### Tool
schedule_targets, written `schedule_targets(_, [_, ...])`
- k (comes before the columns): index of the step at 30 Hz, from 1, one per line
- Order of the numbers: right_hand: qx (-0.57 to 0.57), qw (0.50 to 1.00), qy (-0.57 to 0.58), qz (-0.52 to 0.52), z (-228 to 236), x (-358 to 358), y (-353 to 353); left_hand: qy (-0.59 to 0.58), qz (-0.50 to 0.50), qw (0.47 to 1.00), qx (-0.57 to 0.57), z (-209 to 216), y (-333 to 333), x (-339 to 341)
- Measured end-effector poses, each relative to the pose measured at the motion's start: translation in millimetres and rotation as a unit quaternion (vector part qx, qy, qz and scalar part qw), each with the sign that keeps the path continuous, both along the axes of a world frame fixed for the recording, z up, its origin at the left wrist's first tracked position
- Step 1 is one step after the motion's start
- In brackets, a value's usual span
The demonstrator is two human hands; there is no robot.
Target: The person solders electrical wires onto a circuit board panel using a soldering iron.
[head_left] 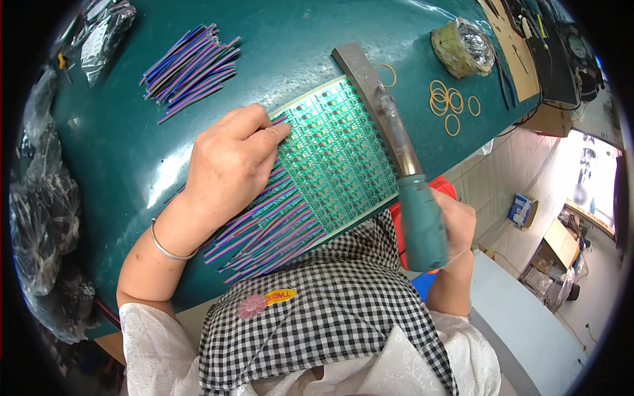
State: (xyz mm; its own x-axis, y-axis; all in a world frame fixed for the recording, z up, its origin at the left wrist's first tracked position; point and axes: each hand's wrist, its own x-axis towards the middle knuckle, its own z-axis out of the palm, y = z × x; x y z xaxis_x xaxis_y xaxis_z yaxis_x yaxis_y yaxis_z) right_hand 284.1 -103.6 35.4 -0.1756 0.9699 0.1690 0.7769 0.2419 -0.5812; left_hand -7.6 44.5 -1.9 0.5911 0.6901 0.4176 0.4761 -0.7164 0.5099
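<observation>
A green panel of small circuit boards (pixel 337 145) lies slanted on the table. Along its left and lower-left side, several multicoloured ribbon wires (pixel 264 231) fan out toward me. My left hand (pixel 234 155) is closed in a pinch on a ribbon wire (pixel 281 121) at the panel's upper left edge. In my right hand (pixel 459 221) is a soldering iron (pixel 422 221), gripped by its green handle, slightly blurred. Its metal shaft points up and away, over a grey metal bar (pixel 360 72) lying along the panel's right edge. Something red (pixel 444 187) shows behind the handle.
A loose pile of ribbon wires (pixel 191 69) lies at the far left. Several rubber bands (pixel 452 124) and a wrapped roll (pixel 462 47) are at the far right. Plastic bags (pixel 49 198) line the left edge. A blue box (pixel 522 210) stands off the table's right side.
</observation>
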Motion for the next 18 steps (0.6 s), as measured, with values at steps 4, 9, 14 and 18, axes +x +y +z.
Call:
schedule_targets(4, [0.047, 0.998, -0.006, 0.044, 2.7, -2.0, 11.6, 0.001, 0.000, 1.000, 0.001, -1.2, 0.7, 1.5])
schedule_targets(9, [0.010, 0.997, -0.043, 0.068, 8.8, 2.2, 14.4, 0.006, 0.001, 1.000, 0.001, -0.1, 1.7, 2.8])
schedule_targets(14, [-0.034, 0.996, -0.052, 0.058, 18.3, -0.3, 13.3, -0.008, -0.004, 1.000, 0.014, -0.9, 1.4, 2.9])
schedule_targets(18, [-0.038, 0.996, -0.041, 0.067, 11.0, 0.3, 16.0, 0.008, 0.003, 1.000, 0.011, -4.2, 1.3, 0.3])
